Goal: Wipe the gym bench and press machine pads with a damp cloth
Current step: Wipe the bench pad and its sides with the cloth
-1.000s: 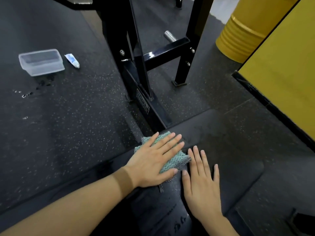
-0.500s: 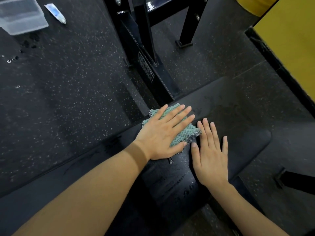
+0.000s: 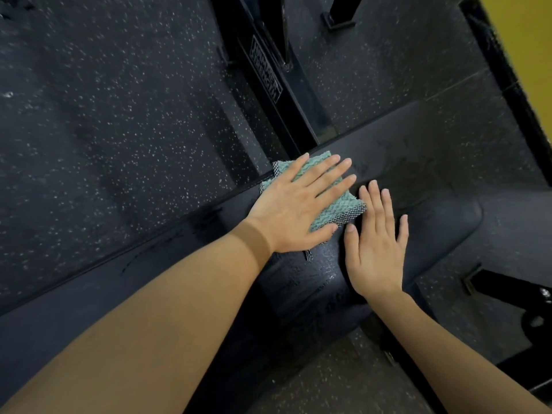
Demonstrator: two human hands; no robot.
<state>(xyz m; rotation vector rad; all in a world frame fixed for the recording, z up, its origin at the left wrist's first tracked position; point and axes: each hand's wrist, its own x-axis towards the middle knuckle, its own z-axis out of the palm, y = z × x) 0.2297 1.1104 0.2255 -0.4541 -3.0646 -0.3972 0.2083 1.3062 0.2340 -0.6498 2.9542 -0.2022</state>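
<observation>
A folded green cloth (image 3: 337, 206) with a grey mesh edge lies on the black bench pad (image 3: 424, 162), near the pad's far edge. My left hand (image 3: 298, 207) presses flat on top of the cloth, fingers spread, covering most of it. Just to its right, my right hand (image 3: 376, 243) rests flat on the bare pad, fingers together, beside the cloth's corner and holding nothing. The pad surface below the hands looks wet and shiny.
The machine's black steel frame (image 3: 277, 85) runs from the pad's far edge to the top of the view. A frame foot (image 3: 507, 297) sticks out at the right. Speckled rubber floor (image 3: 104, 130) lies around, and a yellow wall (image 3: 528, 34) stands at the upper right.
The view has tilted down and closer, so the plastic tub and tube on the floor have left the frame. Both hands stay flat on the pad in the same pose.
</observation>
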